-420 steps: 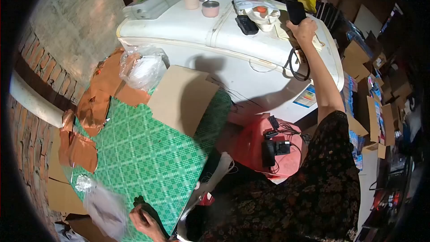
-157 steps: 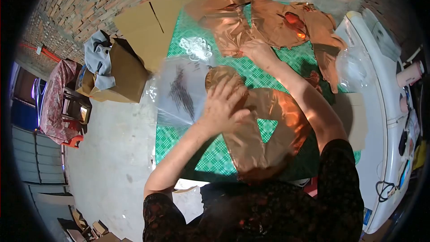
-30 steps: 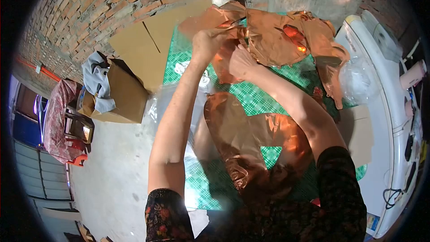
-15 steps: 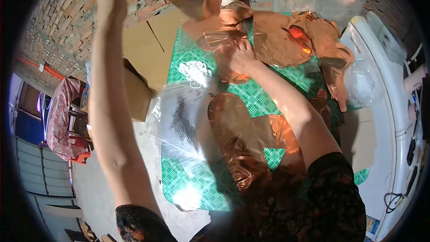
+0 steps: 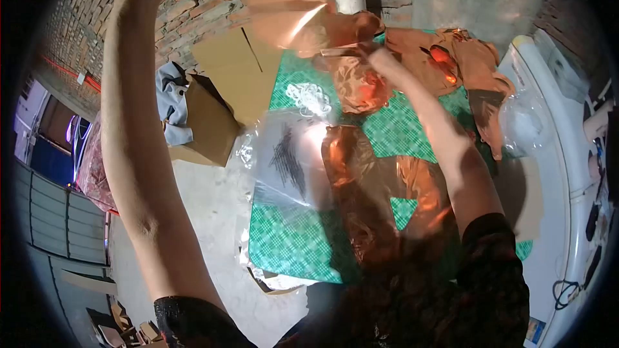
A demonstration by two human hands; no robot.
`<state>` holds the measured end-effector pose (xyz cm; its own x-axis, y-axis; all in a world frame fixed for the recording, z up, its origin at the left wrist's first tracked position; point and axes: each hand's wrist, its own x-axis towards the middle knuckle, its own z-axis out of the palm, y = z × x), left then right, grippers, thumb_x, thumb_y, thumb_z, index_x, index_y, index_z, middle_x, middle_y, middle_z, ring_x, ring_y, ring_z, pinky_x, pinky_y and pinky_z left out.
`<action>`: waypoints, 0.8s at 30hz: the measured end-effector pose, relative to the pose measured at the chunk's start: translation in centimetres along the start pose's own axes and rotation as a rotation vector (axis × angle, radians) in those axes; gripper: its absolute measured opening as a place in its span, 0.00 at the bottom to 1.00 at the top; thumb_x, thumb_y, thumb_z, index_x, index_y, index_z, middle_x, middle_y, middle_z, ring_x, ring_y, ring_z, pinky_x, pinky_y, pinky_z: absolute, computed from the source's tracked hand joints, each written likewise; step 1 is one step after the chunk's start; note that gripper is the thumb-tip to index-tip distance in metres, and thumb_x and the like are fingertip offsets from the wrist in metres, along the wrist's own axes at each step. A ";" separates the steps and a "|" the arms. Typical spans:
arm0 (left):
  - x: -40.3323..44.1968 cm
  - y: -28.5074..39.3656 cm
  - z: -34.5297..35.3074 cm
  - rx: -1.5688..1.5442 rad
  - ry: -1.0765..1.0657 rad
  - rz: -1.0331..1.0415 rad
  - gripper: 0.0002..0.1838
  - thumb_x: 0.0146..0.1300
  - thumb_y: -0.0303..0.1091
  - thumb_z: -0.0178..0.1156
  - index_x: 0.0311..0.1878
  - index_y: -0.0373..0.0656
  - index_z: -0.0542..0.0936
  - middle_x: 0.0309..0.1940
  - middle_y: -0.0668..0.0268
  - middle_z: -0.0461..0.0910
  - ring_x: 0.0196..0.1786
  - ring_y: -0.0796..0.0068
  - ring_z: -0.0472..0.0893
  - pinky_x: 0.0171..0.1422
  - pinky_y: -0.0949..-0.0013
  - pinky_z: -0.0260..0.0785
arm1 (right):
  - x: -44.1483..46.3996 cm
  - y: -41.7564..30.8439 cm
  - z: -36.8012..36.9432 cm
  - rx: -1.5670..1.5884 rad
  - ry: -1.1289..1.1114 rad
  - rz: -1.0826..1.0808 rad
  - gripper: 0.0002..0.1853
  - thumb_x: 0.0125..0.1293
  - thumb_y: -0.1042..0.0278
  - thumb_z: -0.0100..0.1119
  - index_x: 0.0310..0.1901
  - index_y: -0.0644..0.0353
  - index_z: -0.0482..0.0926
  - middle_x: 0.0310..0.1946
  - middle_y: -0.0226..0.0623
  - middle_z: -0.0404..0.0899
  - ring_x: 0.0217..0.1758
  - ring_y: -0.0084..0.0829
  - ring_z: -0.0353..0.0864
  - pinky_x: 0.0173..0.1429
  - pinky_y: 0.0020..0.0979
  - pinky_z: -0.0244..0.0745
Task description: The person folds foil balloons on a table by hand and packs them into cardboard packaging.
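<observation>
One copper foil (image 5: pixel 284 3), lengthwise, slants down toward right hand (image 5: pixel 369 53).

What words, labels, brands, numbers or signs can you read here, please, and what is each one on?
None can be read.
Sticker low on the white appliance: too small and blurred to read.
Clear bag: dark streaks show, but no letters can be made out.
Copper-coloured foil pieces: no lettering can be seen.

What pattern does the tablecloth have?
Green and white plaid, clearest in the head view at the near left part.
</observation>
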<state>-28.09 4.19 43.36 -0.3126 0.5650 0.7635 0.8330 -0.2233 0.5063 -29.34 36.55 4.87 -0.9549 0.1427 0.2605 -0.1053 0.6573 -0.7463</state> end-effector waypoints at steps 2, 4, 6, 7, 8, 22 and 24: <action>-1.0 3.2 2.0 -0.111 -0.083 0.092 0.13 0.76 0.32 0.65 0.56 0.34 0.85 0.47 0.62 0.87 0.49 0.72 0.87 0.60 0.63 0.84 | -4.4 -3.2 -4.7 0.784 -0.158 0.330 0.31 0.84 0.41 0.47 0.69 0.62 0.75 0.59 0.41 0.82 0.57 0.41 0.84 0.61 0.45 0.79; -1.1 4.7 3.6 -0.027 0.005 0.090 0.14 0.76 0.34 0.66 0.56 0.34 0.85 0.46 0.62 0.87 0.48 0.71 0.87 0.59 0.61 0.85 | -7.1 -3.1 -6.9 0.956 -0.256 0.472 0.37 0.84 0.36 0.42 0.68 0.68 0.72 0.63 0.58 0.80 0.57 0.58 0.85 0.63 0.54 0.81; -1.5 5.5 4.0 -0.087 -0.051 0.035 0.14 0.75 0.34 0.66 0.55 0.34 0.85 0.46 0.62 0.87 0.48 0.71 0.88 0.59 0.61 0.86 | -10.7 -2.5 -8.3 1.179 -0.468 0.503 0.39 0.83 0.34 0.39 0.69 0.70 0.71 0.63 0.65 0.79 0.59 0.68 0.83 0.66 0.62 0.79; -1.8 6.2 4.4 -0.116 -0.081 0.006 0.14 0.75 0.34 0.67 0.55 0.34 0.85 0.46 0.62 0.87 0.48 0.71 0.88 0.59 0.61 0.86 | -12.3 -1.3 -8.3 1.302 -0.632 0.433 0.40 0.83 0.34 0.38 0.69 0.71 0.71 0.63 0.68 0.78 0.61 0.71 0.81 0.67 0.65 0.77; -1.9 6.9 5.1 -0.146 -0.124 0.017 0.14 0.74 0.35 0.68 0.55 0.34 0.85 0.45 0.62 0.88 0.48 0.71 0.88 0.59 0.62 0.86 | -13.8 -0.2 -7.9 1.422 -0.799 0.358 0.41 0.83 0.33 0.37 0.70 0.71 0.70 0.63 0.71 0.77 0.62 0.75 0.80 0.68 0.69 0.75; -4.0 14.8 12.2 -0.233 -0.195 0.091 0.17 0.74 0.33 0.68 0.60 0.35 0.83 0.53 0.61 0.87 0.53 0.71 0.87 0.62 0.63 0.84 | -29.8 -6.4 -3.0 1.945 -0.998 0.182 0.31 0.81 0.53 0.55 0.72 0.69 0.66 0.60 0.48 0.78 0.60 0.47 0.82 0.66 0.44 0.84; -4.4 15.2 12.5 -0.243 -0.195 0.098 0.17 0.74 0.33 0.68 0.60 0.35 0.83 0.53 0.61 0.87 0.53 0.71 0.87 0.62 0.64 0.84 | -29.7 -5.0 -2.2 1.797 -0.937 0.010 0.36 0.78 0.48 0.58 0.74 0.69 0.63 0.62 0.50 0.76 0.62 0.50 0.81 0.67 0.47 0.82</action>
<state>-8.35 8.20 42.68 -0.1237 0.6677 0.7341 0.7144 -0.4535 0.5329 0.11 30.71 2.22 -0.7161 -0.5986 0.3591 0.3620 -0.7583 -0.5422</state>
